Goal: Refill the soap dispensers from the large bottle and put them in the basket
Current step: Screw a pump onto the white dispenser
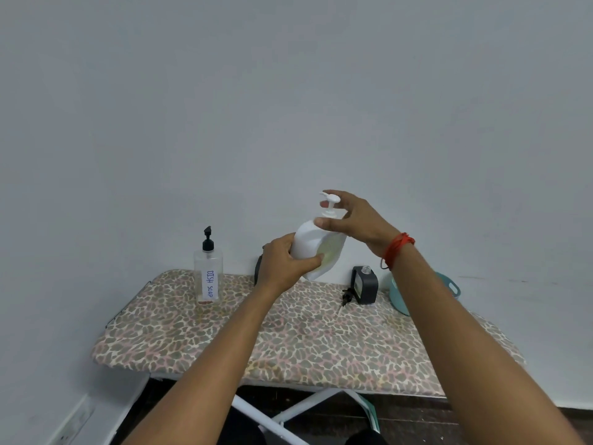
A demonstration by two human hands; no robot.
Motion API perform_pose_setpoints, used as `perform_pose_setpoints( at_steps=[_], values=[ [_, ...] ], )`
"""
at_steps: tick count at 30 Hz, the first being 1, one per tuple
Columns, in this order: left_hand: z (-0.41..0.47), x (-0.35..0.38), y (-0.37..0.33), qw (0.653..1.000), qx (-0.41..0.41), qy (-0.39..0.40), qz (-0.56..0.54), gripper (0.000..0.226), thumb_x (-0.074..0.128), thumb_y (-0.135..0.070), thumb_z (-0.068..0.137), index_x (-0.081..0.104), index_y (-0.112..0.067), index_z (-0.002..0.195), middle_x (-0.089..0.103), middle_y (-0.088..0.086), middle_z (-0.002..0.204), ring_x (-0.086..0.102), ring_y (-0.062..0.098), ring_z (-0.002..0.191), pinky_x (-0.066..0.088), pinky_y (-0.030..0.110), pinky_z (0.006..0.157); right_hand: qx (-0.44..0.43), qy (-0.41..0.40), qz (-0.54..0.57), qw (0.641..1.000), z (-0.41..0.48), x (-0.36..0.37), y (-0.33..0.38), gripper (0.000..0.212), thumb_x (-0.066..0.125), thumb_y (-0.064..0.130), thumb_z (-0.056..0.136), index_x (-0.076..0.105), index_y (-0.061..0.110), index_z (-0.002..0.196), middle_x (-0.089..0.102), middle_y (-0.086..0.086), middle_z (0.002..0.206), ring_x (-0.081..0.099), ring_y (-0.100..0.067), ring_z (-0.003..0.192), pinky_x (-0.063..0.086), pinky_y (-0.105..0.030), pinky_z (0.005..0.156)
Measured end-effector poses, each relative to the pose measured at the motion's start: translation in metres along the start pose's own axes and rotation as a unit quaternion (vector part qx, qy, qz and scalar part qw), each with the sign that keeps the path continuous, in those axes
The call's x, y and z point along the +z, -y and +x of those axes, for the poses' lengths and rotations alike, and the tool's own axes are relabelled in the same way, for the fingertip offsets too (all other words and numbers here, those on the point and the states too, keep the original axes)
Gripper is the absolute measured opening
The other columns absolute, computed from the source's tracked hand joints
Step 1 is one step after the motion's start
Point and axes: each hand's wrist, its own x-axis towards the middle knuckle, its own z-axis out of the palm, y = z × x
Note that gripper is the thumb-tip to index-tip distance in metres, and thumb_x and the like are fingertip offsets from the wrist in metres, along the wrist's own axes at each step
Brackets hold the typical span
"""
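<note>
My left hand grips the body of the large white bottle, held tilted above the table. My right hand has its fingers around the bottle's white pump head. A clear dispenser with a black pump and a "DISH SOAP" label stands at the table's back left. A small dark dispenser stands at the back right with its neck uncovered. Its black pump lies on the table beside it. The teal basket sits at the right, mostly hidden behind my right forearm.
The table has a leopard-print cover and stands against a plain wall. A dark object is partly hidden behind my left hand. White folding legs and a dark floor show below the front edge.
</note>
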Motion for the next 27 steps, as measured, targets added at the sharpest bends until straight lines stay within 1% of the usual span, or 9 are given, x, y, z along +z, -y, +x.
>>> perform_pose_setpoints(
  at_steps=[3, 5, 8, 11, 14, 17, 20, 23, 27],
  values=[
    [0.001, -0.003, 0.002, 1.000, -0.015, -0.010, -0.003, 0.035, 0.085, -0.040, 0.066, 0.072, -0.022, 0.093, 0.074, -0.009, 0.085, 0.070, 0.008, 0.078, 0.060, 0.033, 0.063, -0.026, 0.049, 0.109, 0.992, -0.006, -0.009, -0.006, 0.053, 0.078, 0.014, 0.087, 0.060, 0.019, 0.136, 0.072, -0.004, 0.123, 0.068, -0.023, 0.115, 0.051, -0.022, 0.072],
    [0.000, -0.001, -0.001, 1.000, -0.017, -0.015, -0.011, 0.033, 0.084, -0.040, 0.065, 0.070, -0.024, 0.090, 0.072, -0.012, 0.082, 0.069, 0.004, 0.076, 0.056, 0.026, 0.060, -0.030, 0.021, 0.128, 0.991, -0.007, -0.009, -0.007, 0.058, 0.080, 0.008, 0.084, 0.057, 0.015, 0.137, 0.075, -0.007, 0.115, 0.072, -0.021, 0.101, 0.051, -0.024, 0.073],
    [-0.003, 0.004, -0.005, 1.000, -0.004, -0.014, -0.006, 0.027, 0.089, -0.027, 0.073, 0.072, -0.018, 0.092, 0.073, -0.006, 0.084, 0.070, 0.007, 0.077, 0.057, 0.028, 0.061, -0.003, -0.069, 0.041, 0.997, -0.005, 0.004, -0.001, 0.081, 0.092, 0.024, 0.070, 0.048, 0.022, 0.138, 0.065, 0.000, 0.106, 0.064, -0.012, 0.089, 0.050, -0.026, 0.076],
    [-0.006, 0.009, -0.008, 1.000, 0.003, -0.005, -0.009, 0.028, 0.088, -0.027, 0.075, 0.073, -0.013, 0.094, 0.075, -0.002, 0.087, 0.072, 0.014, 0.080, 0.061, 0.037, 0.065, 0.021, -0.157, -0.015, 0.987, -0.005, 0.020, 0.004, 0.094, 0.095, 0.040, 0.062, 0.041, 0.024, 0.138, 0.054, 0.001, 0.114, 0.055, -0.013, 0.107, 0.047, -0.029, 0.090],
    [-0.008, 0.007, -0.006, 1.000, 0.005, -0.011, -0.011, 0.034, 0.085, -0.037, 0.070, 0.073, -0.015, 0.094, 0.075, -0.003, 0.087, 0.072, 0.014, 0.080, 0.061, 0.040, 0.066, 0.036, -0.128, 0.032, 0.991, -0.003, 0.016, 0.005, 0.103, 0.093, 0.040, 0.065, 0.035, 0.023, 0.148, 0.058, 0.001, 0.118, 0.058, -0.014, 0.110, 0.049, -0.030, 0.092],
    [-0.008, 0.000, 0.000, 1.000, -0.003, -0.018, -0.002, 0.044, 0.078, -0.050, 0.061, 0.073, -0.019, 0.092, 0.075, -0.006, 0.083, 0.072, 0.013, 0.077, 0.061, 0.042, 0.064, 0.032, -0.007, 0.081, 0.996, -0.006, 0.001, -0.003, 0.072, 0.088, 0.025, 0.076, 0.055, 0.017, 0.140, 0.069, 0.001, 0.123, 0.064, -0.013, 0.103, 0.045, -0.022, 0.068],
    [-0.008, -0.002, 0.003, 1.000, -0.007, -0.012, 0.005, 0.043, 0.076, -0.053, 0.058, 0.071, -0.023, 0.088, 0.072, -0.012, 0.080, 0.070, 0.008, 0.075, 0.060, 0.035, 0.060, 0.003, 0.045, 0.097, 0.994, -0.011, -0.005, -0.007, 0.032, 0.081, 0.011, 0.083, 0.074, 0.011, 0.115, 0.074, 0.000, 0.118, 0.059, -0.012, 0.090, 0.032, -0.023, 0.062],
    [-0.009, 0.002, 0.001, 1.000, -0.006, -0.020, -0.010, 0.030, 0.087, -0.034, 0.067, 0.070, -0.022, 0.089, 0.070, -0.014, 0.079, 0.068, 0.002, 0.072, 0.052, 0.021, 0.055, -0.006, -0.005, 0.125, 0.992, -0.013, 0.001, -0.004, 0.043, 0.083, 0.003, 0.079, 0.071, 0.007, 0.120, 0.076, -0.008, 0.106, 0.067, -0.007, 0.078, 0.045, -0.014, 0.060],
    [-0.011, 0.009, -0.002, 0.999, 0.002, -0.040, -0.020, 0.025, 0.088, -0.020, 0.073, 0.071, -0.019, 0.091, 0.071, -0.012, 0.079, 0.067, 0.001, 0.072, 0.050, 0.015, 0.054, -0.001, -0.104, 0.107, 0.989, -0.007, 0.019, -0.008, 0.052, 0.093, 0.012, 0.068, 0.072, 0.017, 0.115, 0.071, -0.005, 0.080, 0.071, -0.014, 0.076, 0.056, -0.031, 0.074]
  ],
)
